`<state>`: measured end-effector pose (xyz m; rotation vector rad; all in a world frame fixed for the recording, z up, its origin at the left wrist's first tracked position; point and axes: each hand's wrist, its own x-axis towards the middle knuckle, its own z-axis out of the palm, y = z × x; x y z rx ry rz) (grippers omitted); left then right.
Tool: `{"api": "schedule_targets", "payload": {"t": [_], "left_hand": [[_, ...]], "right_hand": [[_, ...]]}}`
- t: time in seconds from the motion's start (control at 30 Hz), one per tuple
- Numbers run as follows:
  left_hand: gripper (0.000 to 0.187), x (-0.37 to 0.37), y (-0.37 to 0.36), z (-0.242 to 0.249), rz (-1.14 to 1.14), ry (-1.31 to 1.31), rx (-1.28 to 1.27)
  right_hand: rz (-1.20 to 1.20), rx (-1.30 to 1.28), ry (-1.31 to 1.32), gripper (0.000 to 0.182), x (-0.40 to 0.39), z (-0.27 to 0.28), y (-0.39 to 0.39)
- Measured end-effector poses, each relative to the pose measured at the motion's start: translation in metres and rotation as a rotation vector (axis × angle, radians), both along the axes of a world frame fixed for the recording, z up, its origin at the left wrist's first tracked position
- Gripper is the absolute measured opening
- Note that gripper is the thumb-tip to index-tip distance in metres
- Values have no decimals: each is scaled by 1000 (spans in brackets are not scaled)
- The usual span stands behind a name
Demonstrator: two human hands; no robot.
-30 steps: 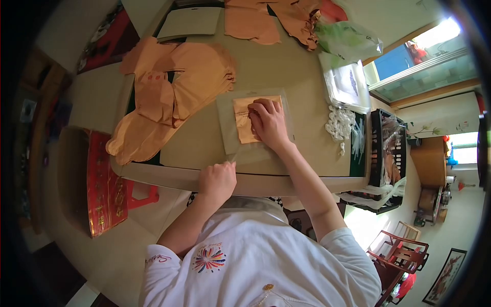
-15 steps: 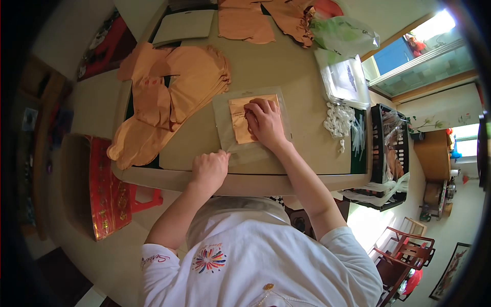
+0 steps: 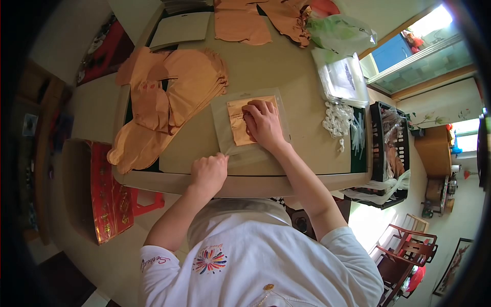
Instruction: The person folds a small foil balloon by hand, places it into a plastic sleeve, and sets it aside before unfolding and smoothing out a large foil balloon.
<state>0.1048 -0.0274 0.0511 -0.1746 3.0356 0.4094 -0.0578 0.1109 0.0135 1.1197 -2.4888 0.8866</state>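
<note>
On the table before me lies a clear plastic bag (image 3: 245, 158), roughly square, with a hang hole at its far edge. A folded copper-coloured foil balloon (image 3: 237, 124) with small print shows within the bag's outline. My right hand (image 3: 265, 123) rests on the folded foil, fingers curled over its right part and hiding it. My left hand (image 3: 209, 171) is closed at the table's front edge, thumb and finger pinching the bag's near left corner. Left of the bag spreads a fanned stack of flat copper foil balloons (image 3: 192, 84).
At the right lie stacked clear bags (image 3: 343, 82), white ribbon coils (image 3: 336, 120) and thin clear straws (image 3: 359, 134). A black crate (image 3: 378, 143) stands beside the table. More foil sheets (image 3: 243, 25) and a pale board (image 3: 181, 29) lie at the back. A red box (image 3: 110, 192) stands below left.
Both hands keep nearly the same places on the bag and foil. The whole view has shifted slightly; the left hand is a touch lower at the bag's corner.
</note>
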Motion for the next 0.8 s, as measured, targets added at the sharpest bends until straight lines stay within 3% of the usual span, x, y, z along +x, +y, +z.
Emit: {"api": "schedule_targets", "payload": {"t": [0.5, 0.6, 0.8], "left_hand": [[30, -17, -49, -5, -402, 116, -85], [31, -2, -56, -6, -386, 139, 36], [35, 27, -10, 0, -57, -40, 169]], "right_hand": [[1, 45, 8, 20, 2, 2, 0], [1, 39, 17, 20, 1, 1, 0], [3, 34, 36, 20, 1, 0, -1]]}}
